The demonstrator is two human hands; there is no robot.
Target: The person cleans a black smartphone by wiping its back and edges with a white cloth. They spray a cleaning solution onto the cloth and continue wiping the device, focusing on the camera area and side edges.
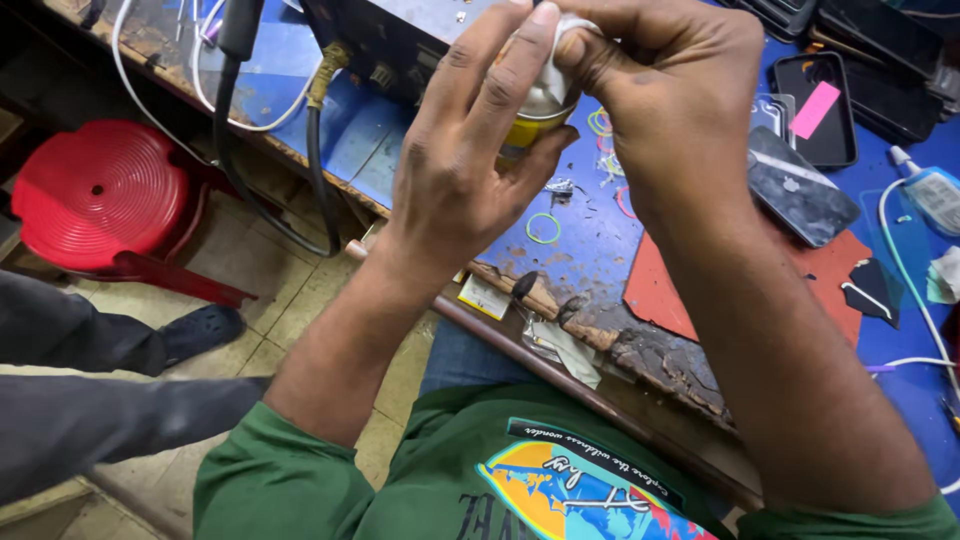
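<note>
This is a small phone repair workshop. A worn workbench (pixel 590 250) with a blue top and crumbling wooden edge fills the view. On the bench lie several phones and phone cases (pixel 800 185), a red mat (pixel 670 285), loose rubber bands (pixel 543 228) and a glue bottle (pixel 930 190). At the bench's far side stands a metal power unit (pixel 400 40) with thick cables (pixel 265 150). Beside the bench, on the tiled floor, sits a red plastic stool (pixel 100 195).

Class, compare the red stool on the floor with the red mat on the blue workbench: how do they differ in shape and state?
The red stool is round with ridged rings and a centre hole; the red mat is flat, smooth and angular. The stool stands on the tiled floor, fully in view; the mat lies on the workbench, partly hidden by the right forearm. Both are red.
</note>
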